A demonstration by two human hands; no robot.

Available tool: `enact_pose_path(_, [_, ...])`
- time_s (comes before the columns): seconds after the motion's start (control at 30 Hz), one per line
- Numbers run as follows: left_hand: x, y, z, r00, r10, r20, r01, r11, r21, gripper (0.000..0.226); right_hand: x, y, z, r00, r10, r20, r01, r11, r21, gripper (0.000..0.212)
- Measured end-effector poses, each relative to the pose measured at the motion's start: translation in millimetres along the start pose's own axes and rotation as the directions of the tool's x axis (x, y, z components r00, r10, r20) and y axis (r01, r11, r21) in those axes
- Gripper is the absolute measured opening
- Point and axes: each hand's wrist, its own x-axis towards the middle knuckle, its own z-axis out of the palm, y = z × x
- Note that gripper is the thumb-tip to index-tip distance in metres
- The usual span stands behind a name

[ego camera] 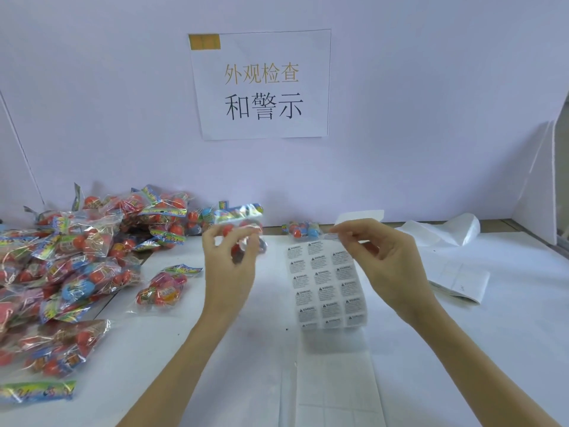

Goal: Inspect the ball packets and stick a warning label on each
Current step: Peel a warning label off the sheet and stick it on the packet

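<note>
White tabletop (pixel 234 349) up close, with a glossy strip of grey warning labels (pixel 326 285) lying flat between both forearms. Left hand (pixel 232 257) pinches a crinkly clear packet of red balls (pixel 243 223) held up off the table; right hand (pixel 381 257) pinches one peeled label (pixel 334 236) between thumb and fingertip. Heap of packets (pixel 70 260) sits left, printed paper sign (pixel 261 84) on the wall behind.

1. My left hand (pixel 231 251) holds a ball packet (pixel 241 224) up off the table (pixel 215 349), fingers curled round it.
2. My right hand (pixel 374 257) pinches the top edge of the label sheet (pixel 326 285), lifting that end.
3. The sheet hangs between my hands, its lower end on the table.
4. A pile of packets (pixel 74 251) lies left of my left hand.
5. One packet (pixel 164 288) lies just left of my left wrist.
6. A sign (pixel 261 84) hangs on the wall above my hands.
</note>
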Motion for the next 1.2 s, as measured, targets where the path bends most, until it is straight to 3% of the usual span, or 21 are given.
enact_pose_path(0.07, [5,5,-9,0.999,0.006,-0.042,-0.011,0.993,-0.114,0.033,0,-2,-1,0.999,0.044,0.016,-0.045,0.999,0.032,0.029])
enact_pose_path(0.23, [-1,19,-11,0.996,-0.006,0.088,0.034,0.947,-0.32,0.033,-3,-7,3,0.983,0.129,0.134,-0.146,0.981,0.128,0.031])
enact_pose_path(0.37, [-12,24,0,0.963,0.074,0.259,0.011,0.95,-0.313,0.033,-7,-4,10,0.969,0.164,0.186,-0.192,0.97,0.146,0.04])
enact_pose_path(0.5, [-23,24,8,0.92,0.056,0.387,0.046,0.967,-0.251,0.032,-8,-2,16,0.969,0.159,0.187,-0.185,0.974,0.133,0.044])
enact_pose_path(0.6, [-27,23,11,0.894,0.041,0.447,0.107,0.947,-0.301,0.027,-9,1,19,0.971,0.166,0.173,-0.188,0.975,0.115,0.046])
enact_pose_path(0.73, [-27,24,11,0.895,0.015,0.446,0.154,0.927,-0.34,0.031,-9,3,18,0.972,0.182,0.147,-0.197,0.975,0.098,0.048])
enact_pose_path(1.1, [-29,24,14,0.927,0.008,0.376,0.108,0.952,-0.285,0.027,-10,7,18,0.965,0.198,0.172,-0.215,0.973,0.087,0.051])
enact_pose_path(1.2, [-29,22,14,0.932,-0.018,0.363,0.143,0.936,-0.321,0.026,-12,10,19,0.979,0.163,0.118,-0.156,0.985,-0.067,0.064])
